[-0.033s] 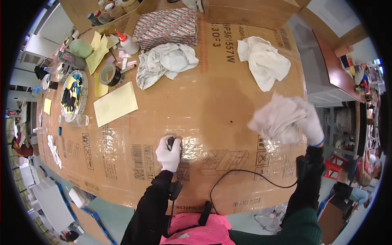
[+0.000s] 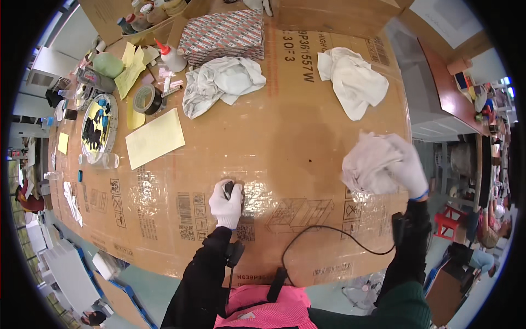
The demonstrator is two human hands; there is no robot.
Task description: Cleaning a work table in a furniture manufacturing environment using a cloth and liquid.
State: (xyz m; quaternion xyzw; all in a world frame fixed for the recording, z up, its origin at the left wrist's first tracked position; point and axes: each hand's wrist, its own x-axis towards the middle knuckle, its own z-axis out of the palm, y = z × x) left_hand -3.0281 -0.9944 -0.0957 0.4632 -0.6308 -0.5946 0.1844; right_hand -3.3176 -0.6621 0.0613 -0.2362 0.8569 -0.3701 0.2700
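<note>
My left hand [image 2: 225,207], in a white knit glove, is closed around a small black object [image 2: 228,189] above the cardboard surface. The fingers hide most of that object, so its kind cannot be made out. Over at the right edge of the cardboard-covered table [image 2: 246,137], my gloved right hand [image 2: 410,171] grips a bunched whitish rag [image 2: 368,164]. Another white rag [image 2: 353,82] lies crumpled just beyond it. A greyish-white rag [image 2: 222,85] rests farther back, left of the middle.
A yellow paper sheet [image 2: 155,139], a roll of dark tape [image 2: 147,100] and a red-tipped bottle [image 2: 172,57] lie on the left. Behind stands a patterned box [image 2: 224,35]. A round tray [image 2: 99,126] holds black and yellow pieces. A black cable [image 2: 323,227] loops between my arms.
My right hand has shifted slightly with the rag, which looks lower and more bunched than before. My left hand stays nearly in place.
</note>
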